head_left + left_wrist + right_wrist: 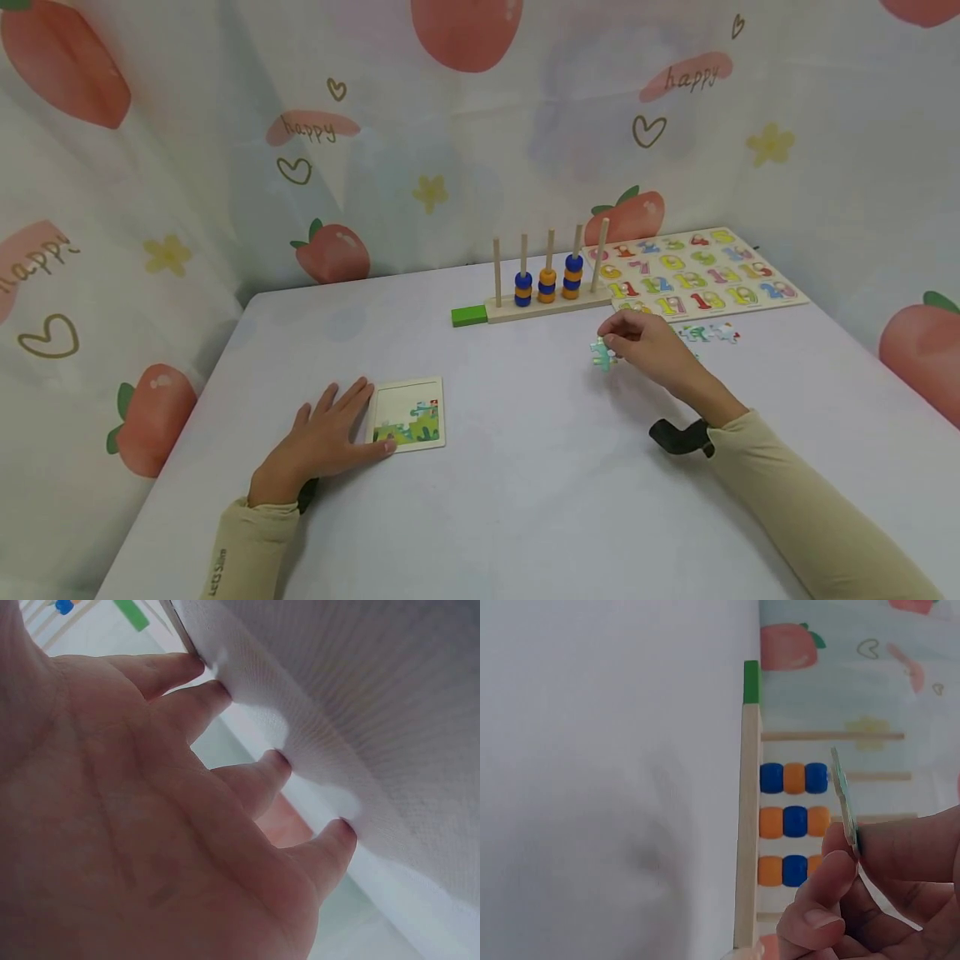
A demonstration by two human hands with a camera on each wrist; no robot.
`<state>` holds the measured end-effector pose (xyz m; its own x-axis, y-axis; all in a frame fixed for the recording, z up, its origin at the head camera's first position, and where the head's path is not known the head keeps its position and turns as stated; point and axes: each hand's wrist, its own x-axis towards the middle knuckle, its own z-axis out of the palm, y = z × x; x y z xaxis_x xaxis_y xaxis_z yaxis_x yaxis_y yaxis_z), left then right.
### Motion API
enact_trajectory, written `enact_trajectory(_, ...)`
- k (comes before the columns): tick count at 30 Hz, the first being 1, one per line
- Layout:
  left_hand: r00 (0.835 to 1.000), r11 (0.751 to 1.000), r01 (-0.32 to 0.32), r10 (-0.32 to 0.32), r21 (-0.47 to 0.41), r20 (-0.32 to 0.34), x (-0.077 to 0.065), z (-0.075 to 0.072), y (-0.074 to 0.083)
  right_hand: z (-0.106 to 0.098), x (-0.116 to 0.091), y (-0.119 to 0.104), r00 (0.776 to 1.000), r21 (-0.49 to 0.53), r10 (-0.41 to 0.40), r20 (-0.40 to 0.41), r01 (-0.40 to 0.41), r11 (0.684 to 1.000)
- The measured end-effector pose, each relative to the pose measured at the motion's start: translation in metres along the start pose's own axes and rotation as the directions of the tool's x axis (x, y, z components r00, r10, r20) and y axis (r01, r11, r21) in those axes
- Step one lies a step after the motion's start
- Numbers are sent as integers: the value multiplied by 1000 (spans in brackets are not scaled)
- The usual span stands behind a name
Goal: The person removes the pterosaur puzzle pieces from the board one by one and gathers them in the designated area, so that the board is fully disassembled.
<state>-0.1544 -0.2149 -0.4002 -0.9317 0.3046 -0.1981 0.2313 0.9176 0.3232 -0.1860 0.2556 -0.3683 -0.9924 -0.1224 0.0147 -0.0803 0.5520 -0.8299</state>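
Note:
My left hand (322, 440) lies with fingers spread at the left side of a small wooden puzzle tray (444, 417), its thumb at the lower edge. Several joined puzzle pieces (416, 429) with green bushes fill the tray's lower part and right side. In the left wrist view the fingertips (277, 761) press on the white tabletop. My right hand (652, 350) pinches a light-blue jigsaw piece (602, 354) between thumb and fingers, raised over the table. The right wrist view shows that jigsaw piece (843, 796) edge-on, upright between the fingertips.
A wooden peg stacker (547, 308) with blue and orange beads and a green end block (469, 316) stands at the back. Right of it lies a number puzzle board (697, 275). Loose puzzle pieces (708, 332) lie in front of that board. A printed curtain (480, 133) hangs behind.

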Motion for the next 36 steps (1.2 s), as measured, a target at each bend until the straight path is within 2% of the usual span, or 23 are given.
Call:
enact_trajectory(14,1000,1000,-10,10,-1,-10,0,1,-1,-44,-7,35,995,-78,34,-94,-41,996)
enact_trajectory(24,1000,1000,-6,6,-1,-8,2,1,-3,-76,-15,63,987,-174,58,-147,-83,981)
enact_trajectory(36,1000,1000,-1,1,3,-12,1,0,-1,-103,-13,82,988,-262,96,-119,-125,957)
